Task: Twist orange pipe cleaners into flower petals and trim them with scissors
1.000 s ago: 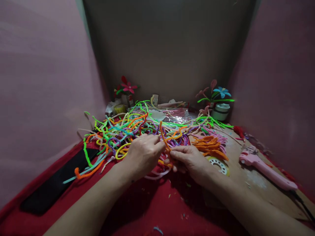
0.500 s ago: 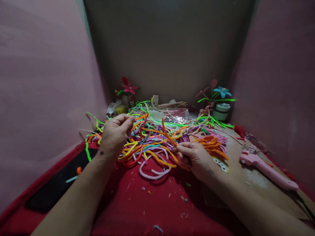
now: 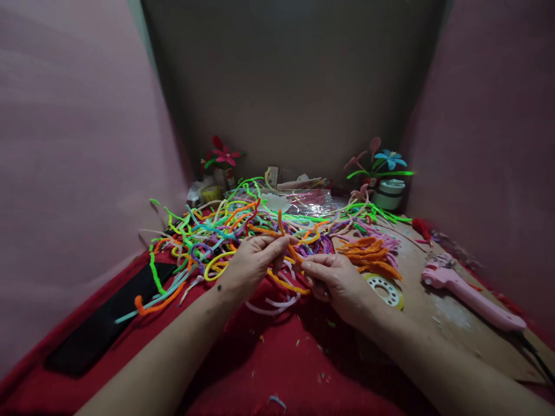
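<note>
Orange stem (image 3: 296, 253), pinched in left hand (image 3: 255, 261) and right hand (image 3: 336, 278), partly hidden; black cord (image 3: 532, 353) at four o'clock, cut off.

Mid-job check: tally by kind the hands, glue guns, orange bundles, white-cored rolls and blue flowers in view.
Left hand and right hand: 2
Glue gun: 1
Orange bundle: 1
White-cored roll: 1
Blue flower: 1
Total: 6
</note>
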